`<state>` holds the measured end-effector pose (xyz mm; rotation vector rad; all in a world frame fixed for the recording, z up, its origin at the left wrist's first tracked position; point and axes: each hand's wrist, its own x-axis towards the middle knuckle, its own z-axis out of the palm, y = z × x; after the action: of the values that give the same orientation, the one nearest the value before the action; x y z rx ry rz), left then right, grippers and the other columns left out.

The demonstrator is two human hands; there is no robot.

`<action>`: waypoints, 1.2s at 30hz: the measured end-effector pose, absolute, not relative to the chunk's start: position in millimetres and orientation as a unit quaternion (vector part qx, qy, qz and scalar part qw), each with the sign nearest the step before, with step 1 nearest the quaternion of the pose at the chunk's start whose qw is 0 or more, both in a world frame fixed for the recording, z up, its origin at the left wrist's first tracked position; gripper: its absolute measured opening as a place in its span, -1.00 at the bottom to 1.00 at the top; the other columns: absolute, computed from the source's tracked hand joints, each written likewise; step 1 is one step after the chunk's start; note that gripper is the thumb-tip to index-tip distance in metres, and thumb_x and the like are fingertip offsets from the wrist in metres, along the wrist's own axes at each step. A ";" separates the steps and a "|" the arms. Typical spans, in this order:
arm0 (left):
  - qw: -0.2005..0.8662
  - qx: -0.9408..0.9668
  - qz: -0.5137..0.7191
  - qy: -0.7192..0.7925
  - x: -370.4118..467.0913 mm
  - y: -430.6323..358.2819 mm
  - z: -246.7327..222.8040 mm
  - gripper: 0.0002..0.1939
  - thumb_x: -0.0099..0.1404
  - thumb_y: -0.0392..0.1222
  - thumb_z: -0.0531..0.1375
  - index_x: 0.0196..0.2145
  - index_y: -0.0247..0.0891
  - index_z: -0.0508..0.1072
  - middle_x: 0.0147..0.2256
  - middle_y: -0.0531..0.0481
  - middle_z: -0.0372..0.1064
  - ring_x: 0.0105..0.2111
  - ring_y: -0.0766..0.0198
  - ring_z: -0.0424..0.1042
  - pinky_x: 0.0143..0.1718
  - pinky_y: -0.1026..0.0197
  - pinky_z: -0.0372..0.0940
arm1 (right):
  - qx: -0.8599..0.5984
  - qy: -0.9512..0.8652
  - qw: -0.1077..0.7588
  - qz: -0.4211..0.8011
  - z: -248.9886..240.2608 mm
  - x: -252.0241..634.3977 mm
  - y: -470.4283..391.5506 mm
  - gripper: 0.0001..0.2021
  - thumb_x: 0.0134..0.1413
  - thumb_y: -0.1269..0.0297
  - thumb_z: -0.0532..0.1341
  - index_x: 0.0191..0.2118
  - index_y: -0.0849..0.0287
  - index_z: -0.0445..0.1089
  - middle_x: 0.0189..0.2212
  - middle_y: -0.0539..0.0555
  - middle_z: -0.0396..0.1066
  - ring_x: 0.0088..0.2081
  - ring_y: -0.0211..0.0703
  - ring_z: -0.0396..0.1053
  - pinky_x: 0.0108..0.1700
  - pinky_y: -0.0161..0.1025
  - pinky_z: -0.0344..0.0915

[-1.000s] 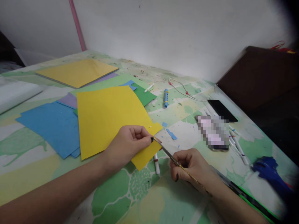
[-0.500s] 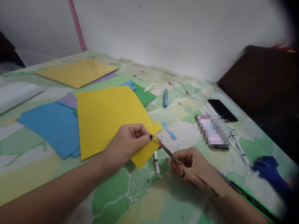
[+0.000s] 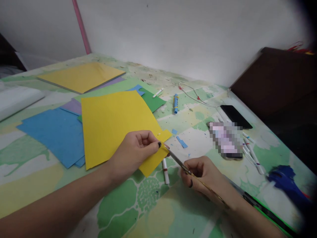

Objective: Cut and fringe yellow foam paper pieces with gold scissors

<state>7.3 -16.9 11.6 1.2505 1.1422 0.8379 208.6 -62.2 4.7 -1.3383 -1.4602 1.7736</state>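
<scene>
In the head view, the left hand [image 3: 138, 147] pinches a small yellow piece of paper [image 3: 151, 164], its grip clamped on the paper between thumb and fingers. The right hand [image 3: 203, 173] has its grip closed around the scissors [image 3: 176, 159], whose blades point toward the left fingertips and meet the edge of the small piece; whether the blades are apart cannot be told. The small piece is held above the worktop [image 3: 119, 195], beside the near right edge of a large yellow sheet [image 3: 114, 122]. A white marker [image 3: 165, 172] lies partly under the small piece. Blue sheets [image 3: 54, 132] lie left of the large sheet, and a dark green sheet [image 3: 153, 100] sticks out behind it. Farther back is a flat yellow board [image 3: 83, 76]. Blue scraps [image 3: 182, 142] lie near the scissors, with a blue paper roll [image 3: 175, 104] beyond them. On the right are a white cord [image 3: 192, 96], a black phone [image 3: 236, 116], a phone with a blurred-out screen [image 3: 226, 140], white pens [image 3: 254, 158] and a blue tool [image 3: 282, 175].
</scene>
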 end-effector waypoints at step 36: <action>0.571 0.541 0.366 0.498 9.0 -18.2 14.5 -0.86 0.07 -0.24 0.17 -0.58 -0.28 0.29 -0.59 0.12 0.29 -0.57 0.41 0.27 -0.54 0.37 0.13 | -0.518 -0.543 0.219 0.623 7.7 206.5 -60.4 -0.63 -0.24 0.13 0.36 -0.64 0.24 0.20 -0.75 -0.17 -0.04 -0.69 -0.47 -0.14 -0.70 -0.44 -0.21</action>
<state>9.0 -18.2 14.5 1.2686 1.1688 0.8596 206.5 -60.4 7.7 -1.4349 -1.5040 1.7244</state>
